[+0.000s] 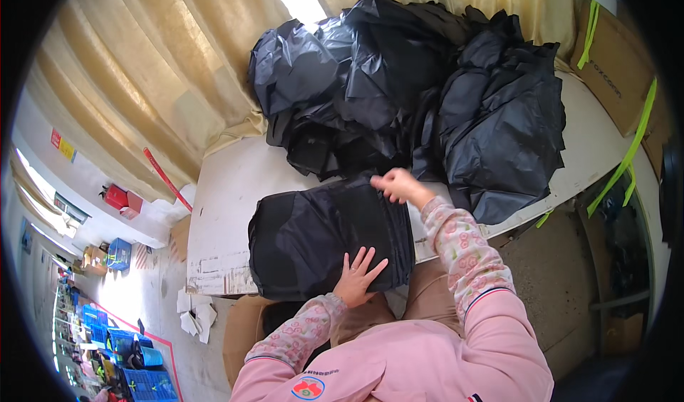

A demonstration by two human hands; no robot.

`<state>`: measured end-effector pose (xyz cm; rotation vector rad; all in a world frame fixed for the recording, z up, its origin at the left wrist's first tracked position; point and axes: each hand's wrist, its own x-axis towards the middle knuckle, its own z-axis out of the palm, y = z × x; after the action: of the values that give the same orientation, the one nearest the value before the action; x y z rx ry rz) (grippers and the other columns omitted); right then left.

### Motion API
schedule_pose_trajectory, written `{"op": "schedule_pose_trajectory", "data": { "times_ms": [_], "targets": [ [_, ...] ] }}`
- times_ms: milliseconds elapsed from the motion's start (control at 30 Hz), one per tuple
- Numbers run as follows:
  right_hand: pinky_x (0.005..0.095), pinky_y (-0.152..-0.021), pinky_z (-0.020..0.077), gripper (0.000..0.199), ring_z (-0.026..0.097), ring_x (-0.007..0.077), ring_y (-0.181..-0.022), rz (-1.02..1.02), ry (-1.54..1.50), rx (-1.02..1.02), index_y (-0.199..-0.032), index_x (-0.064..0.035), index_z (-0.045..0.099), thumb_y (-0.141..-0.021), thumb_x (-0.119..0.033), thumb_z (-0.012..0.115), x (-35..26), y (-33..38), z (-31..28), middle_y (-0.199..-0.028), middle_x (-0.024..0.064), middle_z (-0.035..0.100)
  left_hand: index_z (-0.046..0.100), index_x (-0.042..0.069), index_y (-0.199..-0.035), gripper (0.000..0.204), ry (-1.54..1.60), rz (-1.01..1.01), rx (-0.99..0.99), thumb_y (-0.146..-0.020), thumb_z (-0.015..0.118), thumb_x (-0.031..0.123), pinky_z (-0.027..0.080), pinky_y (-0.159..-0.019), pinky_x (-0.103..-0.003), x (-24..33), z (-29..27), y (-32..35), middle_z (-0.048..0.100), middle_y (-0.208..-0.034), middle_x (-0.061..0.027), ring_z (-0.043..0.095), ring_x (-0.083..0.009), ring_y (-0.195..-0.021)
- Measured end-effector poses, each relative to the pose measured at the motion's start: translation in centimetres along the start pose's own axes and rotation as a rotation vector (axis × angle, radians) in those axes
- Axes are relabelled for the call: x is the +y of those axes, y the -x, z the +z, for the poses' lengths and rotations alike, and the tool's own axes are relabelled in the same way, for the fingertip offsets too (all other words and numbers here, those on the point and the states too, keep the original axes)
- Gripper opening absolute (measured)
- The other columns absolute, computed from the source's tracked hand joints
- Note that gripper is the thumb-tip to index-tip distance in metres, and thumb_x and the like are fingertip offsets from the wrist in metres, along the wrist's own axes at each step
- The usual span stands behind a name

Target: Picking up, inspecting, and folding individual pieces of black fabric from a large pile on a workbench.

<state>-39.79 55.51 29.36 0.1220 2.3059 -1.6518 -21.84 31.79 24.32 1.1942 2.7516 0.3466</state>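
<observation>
A stack of folded black sheets (306, 234), thin and slightly shiny, lies at the near edge of the white table (224, 195). On its near right part my left hand (360, 279) presses flat, fingers spread. Over the far right corner of the stack is my right hand (400, 186), its fingers curled together and a little blurred. Whether a sheet's edge is between those fingers is too unclear to tell. Behind the stack rises a large crumpled heap of black sheeting (385, 74), and more black sheets (502, 124) hang over the table's edge on the right.
Tan curtains (164, 67) hang behind the table. Cardboard (616, 67) with yellow-green straps (630, 160) stands at the right. Torn white paper (197, 316) lies on the floor at the left, with blue crates (149, 384) farther off.
</observation>
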Motion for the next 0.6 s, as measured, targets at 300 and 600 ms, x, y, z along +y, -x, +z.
{"op": "schedule_pose_trajectory", "data": {
  "times_ms": [300, 600],
  "targets": [
    [0.0233, -0.049, 0.0423, 0.013, 0.053, 0.0083, -0.055, -0.202, -0.812, 0.362, -0.084, -0.0052, 0.062, -0.085, -0.017, 0.068, -0.3, -2.8, -0.7, -0.070, 0.0015, 0.062, 0.031, 0.026, -0.149, 0.096, -0.013, 0.027, -0.020, -0.067, 0.081, 0.021, 0.016, -0.109, -0.067, 0.2, 0.1, -0.6, 0.013, -0.157, -0.0160, 0.010, -0.0391, -0.145],
    [0.0435, -0.099, 0.0406, 0.037, 0.053, 0.0366, -0.112, -0.969, 0.275, 0.488, -0.114, -0.0045, 0.060, -0.080, -0.016, 0.068, 0.5, 7.0, 3.3, -0.117, 0.0179, 0.059, 0.030, 0.028, -0.149, 0.095, -0.004, 0.055, -0.060, -0.068, 0.081, 0.024, 0.014, -0.109, -0.068, -0.3, -0.1, -0.7, 0.013, -0.157, -0.0150, 0.011, -0.0373, -0.145]
  ]
}}
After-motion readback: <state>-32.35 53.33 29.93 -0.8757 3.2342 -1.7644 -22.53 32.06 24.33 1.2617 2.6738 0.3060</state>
